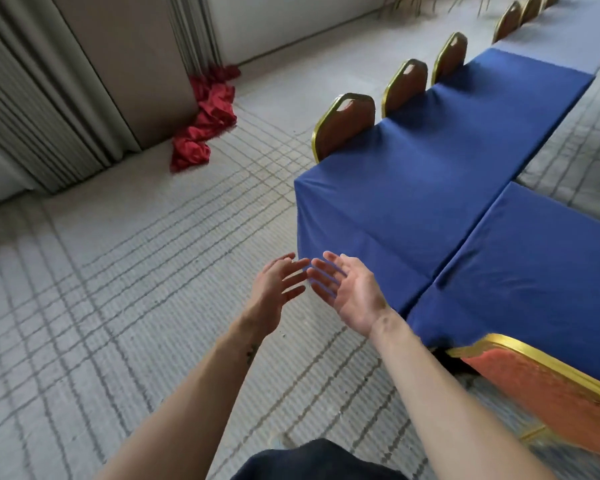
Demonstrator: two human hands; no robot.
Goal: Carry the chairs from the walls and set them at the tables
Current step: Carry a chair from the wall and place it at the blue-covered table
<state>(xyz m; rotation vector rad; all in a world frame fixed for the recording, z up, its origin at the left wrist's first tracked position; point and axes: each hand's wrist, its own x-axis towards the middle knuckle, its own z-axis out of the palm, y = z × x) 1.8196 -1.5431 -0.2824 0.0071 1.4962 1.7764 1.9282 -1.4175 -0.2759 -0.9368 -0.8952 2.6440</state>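
Head view: both hands, left (pixel 274 289) and right (pixel 350 292), open beside blue table (pixel 430 174).

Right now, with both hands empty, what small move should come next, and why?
Probably turn away to fetch another chair: left hand and right hand are open, holding nothing, the nearest chair already stands at the blue-clothed table, and no chair shows by the wall.

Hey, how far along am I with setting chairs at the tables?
Done: three gold-framed chairs stand along the far side of the blue-covered table, with more farther down the row, and an orange chair sits by the near table. In hand: nothing; left hand and right hand are open and empty. Left: no wall chairs are in view, so the remaining count is unclear.
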